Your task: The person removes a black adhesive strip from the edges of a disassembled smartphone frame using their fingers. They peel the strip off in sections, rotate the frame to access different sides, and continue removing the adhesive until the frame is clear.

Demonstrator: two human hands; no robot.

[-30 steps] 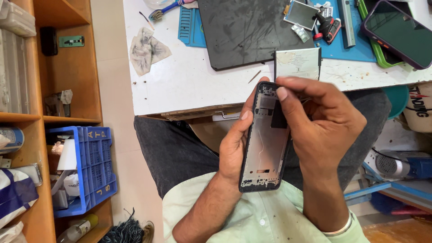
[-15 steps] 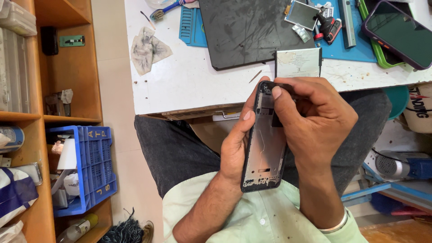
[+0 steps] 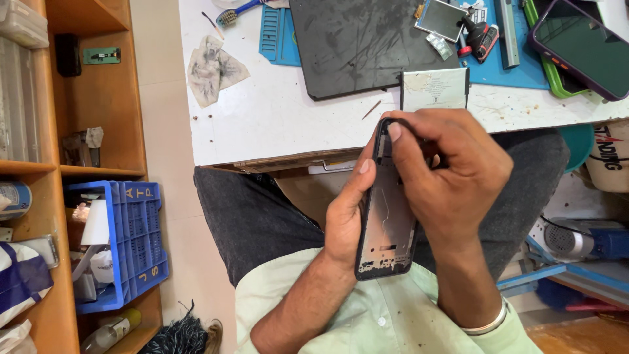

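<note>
Black phone frame (image 3: 386, 223) | cradled in left hand (image 3: 346, 219) | right hand (image 3: 452, 177) gripping top

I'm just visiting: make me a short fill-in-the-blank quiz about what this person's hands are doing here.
1. The left hand holds a bare phone ____ upright over the lap.
2. The right hand works at the frame's ____ end.
3. The crate on the shelf is ____ in colour.
4. A purple-cased phone lies on the ____.

Missing words: frame; top; blue; table
</note>
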